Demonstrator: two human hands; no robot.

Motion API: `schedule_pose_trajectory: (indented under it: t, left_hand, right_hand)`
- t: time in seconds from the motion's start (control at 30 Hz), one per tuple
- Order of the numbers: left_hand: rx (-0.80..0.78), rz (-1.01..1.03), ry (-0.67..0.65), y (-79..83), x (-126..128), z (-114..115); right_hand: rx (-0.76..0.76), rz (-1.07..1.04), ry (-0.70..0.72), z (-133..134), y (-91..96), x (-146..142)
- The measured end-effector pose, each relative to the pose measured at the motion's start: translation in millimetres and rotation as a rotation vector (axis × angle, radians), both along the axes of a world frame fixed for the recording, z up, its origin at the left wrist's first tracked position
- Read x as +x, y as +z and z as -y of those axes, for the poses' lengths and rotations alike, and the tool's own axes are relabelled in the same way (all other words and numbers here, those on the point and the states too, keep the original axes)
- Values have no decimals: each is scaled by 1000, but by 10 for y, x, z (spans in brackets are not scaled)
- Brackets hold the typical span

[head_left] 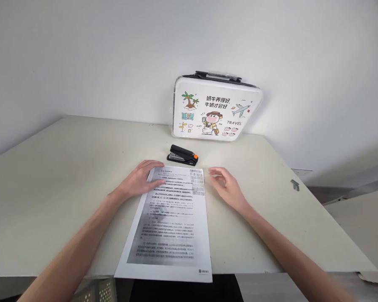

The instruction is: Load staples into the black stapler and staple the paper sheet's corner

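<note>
A printed sheet of paper (168,226), perhaps more than one in a stack, lies on the table with its near edge reaching past the table's front. On the sheet's upper left corner rests my left hand (143,178), fingers stretched along the top edge and thumb on the print. Just off the upper right edge, my right hand (225,184) hovers or rests with its fingers loosely curved and apart, holding nothing. A black stapler (182,155) with an orange patch sits beyond the paper's top edge, between the two hands and touched by neither.
At the back of the table (66,176), a white case (217,109) with cartoon prints and a black handle leans against the wall (113,54). A small grey metal piece (295,185) lies near the right edge. Below the front edge is a black seat (185,289).
</note>
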State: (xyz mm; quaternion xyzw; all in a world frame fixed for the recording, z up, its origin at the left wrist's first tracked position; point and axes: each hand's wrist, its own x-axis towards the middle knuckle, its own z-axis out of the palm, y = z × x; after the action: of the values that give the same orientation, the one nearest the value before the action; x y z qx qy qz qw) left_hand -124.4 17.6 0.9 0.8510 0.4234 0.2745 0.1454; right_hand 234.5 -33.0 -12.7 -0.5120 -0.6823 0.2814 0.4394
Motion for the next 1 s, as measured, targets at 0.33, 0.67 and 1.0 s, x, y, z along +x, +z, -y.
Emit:
schedule_pose_trajectory:
  t: [0.33, 0.67, 1.0]
  left_hand:
    - [-7, 8, -1, 32, 21, 41]
    - [-2, -2, 28, 24, -2, 39]
    - [4, -30, 139, 35, 4, 32]
  right_hand:
    - [58, 126, -17, -920, -164, -487]
    - [-38, -146, -31, -643, -86, -69]
    - [-181, -35, -60, 66, 114, 973]
